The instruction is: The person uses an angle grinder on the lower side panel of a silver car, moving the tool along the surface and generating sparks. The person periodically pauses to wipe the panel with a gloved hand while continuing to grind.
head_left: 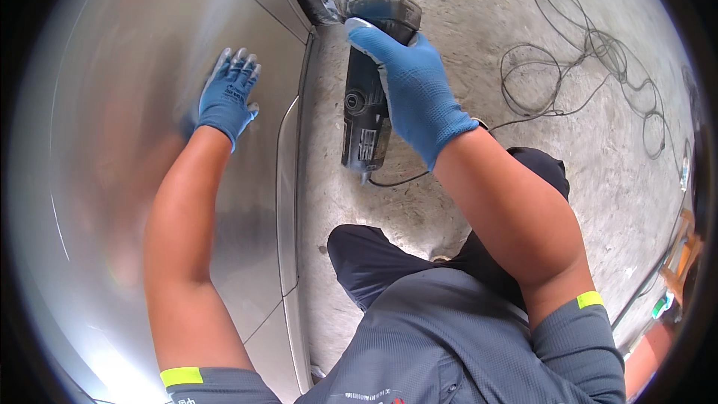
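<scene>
Wearing a blue work glove, my right hand (415,82) is wrapped round the body of a dark angle grinder (364,97). The tool's dusty, whitish head points away from me, beside the dark wheel arch at the top; its disc is hard to make out. A power cord leaves the rear end of the grinder and passes under my right forearm. On the left, my gloved left hand (228,97) lies flat on a silver-grey car body panel (247,172), fingers stretched out and nothing in them.
A long black cable (591,52) lies in loose loops on the grey concrete floor (464,0) at the far right. My bent knees are below the grinder. At the right edge are an orange-brown wooden object (679,254) and part of another person's arm (649,355).
</scene>
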Motion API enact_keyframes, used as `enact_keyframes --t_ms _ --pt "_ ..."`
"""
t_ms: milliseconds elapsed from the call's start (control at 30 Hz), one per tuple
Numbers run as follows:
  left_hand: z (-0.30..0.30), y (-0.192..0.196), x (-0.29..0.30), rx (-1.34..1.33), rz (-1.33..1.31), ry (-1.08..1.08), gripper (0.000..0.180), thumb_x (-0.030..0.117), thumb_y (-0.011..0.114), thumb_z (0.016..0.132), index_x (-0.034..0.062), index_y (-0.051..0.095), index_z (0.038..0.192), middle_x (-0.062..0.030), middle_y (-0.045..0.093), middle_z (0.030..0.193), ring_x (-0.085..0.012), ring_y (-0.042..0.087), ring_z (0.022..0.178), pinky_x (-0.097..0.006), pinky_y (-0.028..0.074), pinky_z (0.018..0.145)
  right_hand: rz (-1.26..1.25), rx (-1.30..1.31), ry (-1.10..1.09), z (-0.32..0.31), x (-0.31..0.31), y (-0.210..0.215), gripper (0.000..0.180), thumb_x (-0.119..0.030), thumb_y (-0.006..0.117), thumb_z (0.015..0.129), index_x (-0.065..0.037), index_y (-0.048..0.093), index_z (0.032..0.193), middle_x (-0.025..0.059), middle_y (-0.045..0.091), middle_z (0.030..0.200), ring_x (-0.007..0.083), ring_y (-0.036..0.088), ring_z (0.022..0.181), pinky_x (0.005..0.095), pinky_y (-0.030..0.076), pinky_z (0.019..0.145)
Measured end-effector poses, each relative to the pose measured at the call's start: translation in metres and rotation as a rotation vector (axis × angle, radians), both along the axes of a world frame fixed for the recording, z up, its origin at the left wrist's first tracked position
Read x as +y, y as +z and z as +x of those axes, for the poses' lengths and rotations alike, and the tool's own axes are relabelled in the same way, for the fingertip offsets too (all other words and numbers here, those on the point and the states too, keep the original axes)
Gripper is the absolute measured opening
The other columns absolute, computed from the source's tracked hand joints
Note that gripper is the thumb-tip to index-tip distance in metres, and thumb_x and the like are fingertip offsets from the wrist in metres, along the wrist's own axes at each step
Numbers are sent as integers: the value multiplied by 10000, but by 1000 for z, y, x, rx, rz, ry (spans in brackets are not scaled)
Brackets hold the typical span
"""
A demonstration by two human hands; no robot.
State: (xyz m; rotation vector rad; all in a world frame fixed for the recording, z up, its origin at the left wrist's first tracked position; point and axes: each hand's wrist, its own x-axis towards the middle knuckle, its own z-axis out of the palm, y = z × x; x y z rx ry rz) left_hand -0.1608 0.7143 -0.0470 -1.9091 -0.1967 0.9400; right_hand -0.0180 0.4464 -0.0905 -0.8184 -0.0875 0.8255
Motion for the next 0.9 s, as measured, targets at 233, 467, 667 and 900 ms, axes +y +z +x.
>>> enact_keyframes --t_ms 233,467,667,900 --pt "10 -65 33 37 51 -46 847 598 465 1027 129 220 1688 -67 164 1773 -276 62 1644 -534 -58 1327 -63 -62 -22 -2 1 4 451 -369 837 877 -38 699 1149 27 671 916 116 640 777 291 556 701" --pt "-70 -148 19 220 -16 -71 890 617 466 1020 78 214 1683 -123 171 1766 -340 77 1638 -553 -31 1321 -166 -180 5 1 1 -12 444 -355 842 872 -38 696 1146 24 665 915 113 627 767 285 546 680" --pt "-125 -153 -10 259 -76 -42 860 571 458 1034 72 199 1684 -148 171 1761 -371 99 1630 -564 -11 1321 -208 -165 96 0 3 -11 427 -333 832 881 -34 690 1149 28 669 910 107 623 758 285 541 677" --pt "-161 -139 -61 -52 -433 371 798 563 467 1017 75 358 1638 -141 264 1737 -334 108 1635 -508 0 1334 -246 -295 257 -21 15 -18 408 -271 836 881 -2 688 1150 46 719 1017 115 642 901 293 535 821"
